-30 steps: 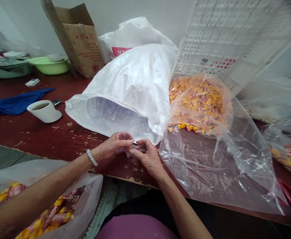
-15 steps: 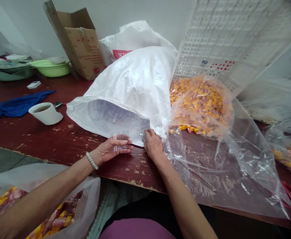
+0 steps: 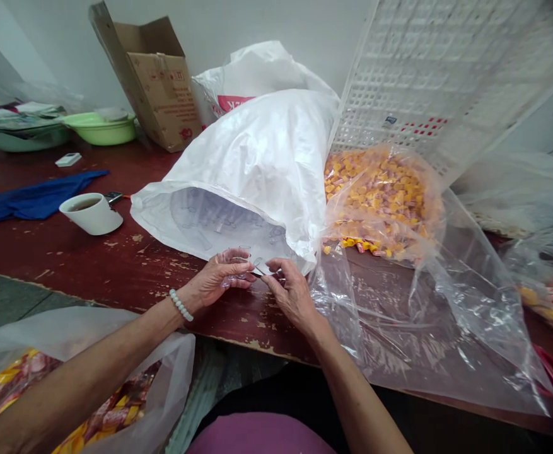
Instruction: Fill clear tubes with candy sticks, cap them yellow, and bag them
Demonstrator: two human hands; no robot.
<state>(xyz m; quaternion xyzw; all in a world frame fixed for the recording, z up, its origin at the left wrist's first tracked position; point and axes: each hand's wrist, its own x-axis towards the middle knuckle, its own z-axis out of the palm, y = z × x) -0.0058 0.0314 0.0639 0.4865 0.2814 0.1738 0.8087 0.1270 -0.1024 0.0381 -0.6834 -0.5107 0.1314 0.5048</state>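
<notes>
My left hand (image 3: 219, 280) is closed around several small clear plastic tubes (image 3: 235, 257) at the mouth of a big white sack (image 3: 257, 164). My right hand (image 3: 290, 287) pinches one more clear tube (image 3: 260, 266) and holds it against the bunch in my left hand. More clear tubes lie inside the sack's opening (image 3: 219, 221). Both hands hover just above the worn red table (image 3: 129, 265) near its front edge.
A clear bag of yellow and pink candies (image 3: 380, 195) lies right of the sack, its loose plastic (image 3: 422, 315) spread over the table. A white cup (image 3: 91, 213), blue cloth (image 3: 30, 198), green basin (image 3: 101, 128), cardboard box (image 3: 156, 75) and white plastic crate (image 3: 437, 69) stand around. Another candy bag (image 3: 91, 403) rests at my lap.
My right hand drew back from the sack's mouth with a clear tube and brought it to the tubes in my left hand. The left hand stayed almost in place.
</notes>
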